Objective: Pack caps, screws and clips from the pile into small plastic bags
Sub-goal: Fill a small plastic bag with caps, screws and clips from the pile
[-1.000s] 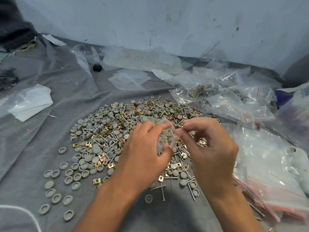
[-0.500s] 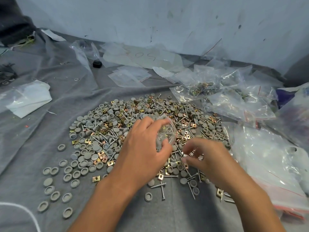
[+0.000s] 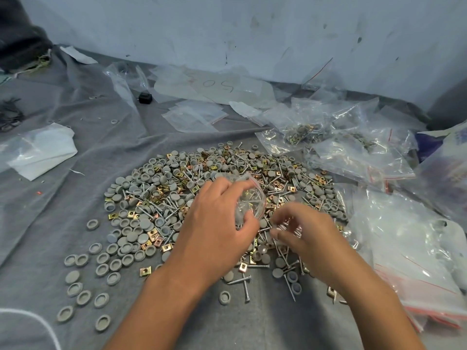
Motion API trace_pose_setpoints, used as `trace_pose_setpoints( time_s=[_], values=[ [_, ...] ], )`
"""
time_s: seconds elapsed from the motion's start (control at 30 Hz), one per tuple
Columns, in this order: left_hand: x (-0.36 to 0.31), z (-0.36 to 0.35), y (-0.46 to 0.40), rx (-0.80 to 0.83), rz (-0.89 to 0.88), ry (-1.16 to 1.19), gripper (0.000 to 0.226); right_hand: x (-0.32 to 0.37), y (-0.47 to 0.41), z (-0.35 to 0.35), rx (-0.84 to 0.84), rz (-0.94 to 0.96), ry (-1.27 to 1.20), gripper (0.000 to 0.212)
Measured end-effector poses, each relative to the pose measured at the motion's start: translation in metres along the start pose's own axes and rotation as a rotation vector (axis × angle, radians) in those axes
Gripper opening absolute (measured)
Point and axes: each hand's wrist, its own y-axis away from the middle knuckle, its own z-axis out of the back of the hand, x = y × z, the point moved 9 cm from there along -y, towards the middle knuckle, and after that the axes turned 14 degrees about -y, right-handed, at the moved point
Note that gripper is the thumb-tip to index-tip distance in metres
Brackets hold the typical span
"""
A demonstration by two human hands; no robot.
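Observation:
A wide pile (image 3: 177, 198) of grey caps, silver screws and brass clips lies on the grey cloth. My left hand (image 3: 217, 228) grips a small clear plastic bag (image 3: 252, 202) with a red strip at its mouth, held just above the middle of the pile; screws show inside it. My right hand (image 3: 303, 233) is down on the pile's near right part, fingers curled and pinching several screws (image 3: 290, 227). Loose caps (image 3: 83, 281) trail off to the near left.
Filled clear bags (image 3: 303, 130) lie at the back right. A stack of empty red-striped bags (image 3: 417, 269) lies at the right. More empty bags (image 3: 194, 114) and paper (image 3: 209, 84) lie near the wall. White plastic (image 3: 43, 150) lies at the left.
My right hand left the bag's mouth, dropped to the pile's near right and gathered screws. My left hand kept the bag and lowered it a little.

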Motion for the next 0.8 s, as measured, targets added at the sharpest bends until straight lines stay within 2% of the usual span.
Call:
trace_pose_setpoints(
  time_s=[0.07,0.13,0.2,0.3,0.4,0.47,0.57,0.63,0.7,0.8],
  values=[
    [-0.001,0.0,0.0,0.003,-0.005,-0.003,0.047,0.027,0.004,0.026,-0.267,0.206,-0.165,0.012],
    [-0.001,-0.001,0.0,0.005,-0.01,-0.009,0.048,0.051,0.012,0.035,-0.388,0.402,-0.231,0.009],
    [-0.002,-0.001,0.0,0.008,-0.015,-0.01,0.048,0.063,0.015,0.03,-0.403,0.51,-0.198,0.01],
    [-0.003,-0.001,0.0,0.005,-0.023,-0.006,0.045,0.07,0.012,0.015,-0.356,0.538,-0.073,0.015],
    [0.0,-0.001,0.0,-0.004,-0.009,-0.004,0.044,0.062,0.009,0.024,-0.344,0.464,-0.104,0.009],
    [0.002,0.0,0.0,-0.016,0.0,0.008,0.043,0.041,0.005,0.029,-0.251,0.307,-0.064,0.018],
    [0.003,0.001,-0.001,-0.022,0.003,0.015,0.043,-0.013,0.004,0.009,0.165,-0.051,0.129,0.026],
    [0.003,0.002,-0.001,-0.026,0.002,0.014,0.043,-0.036,0.014,-0.003,0.357,-0.169,0.217,0.027],
    [0.003,0.002,-0.001,-0.028,0.001,0.017,0.043,-0.042,0.017,-0.008,0.409,-0.187,0.261,0.028],
    [0.003,0.003,-0.001,-0.026,0.0,0.019,0.043,-0.042,0.015,-0.01,0.39,-0.199,0.263,0.027]
  ],
)
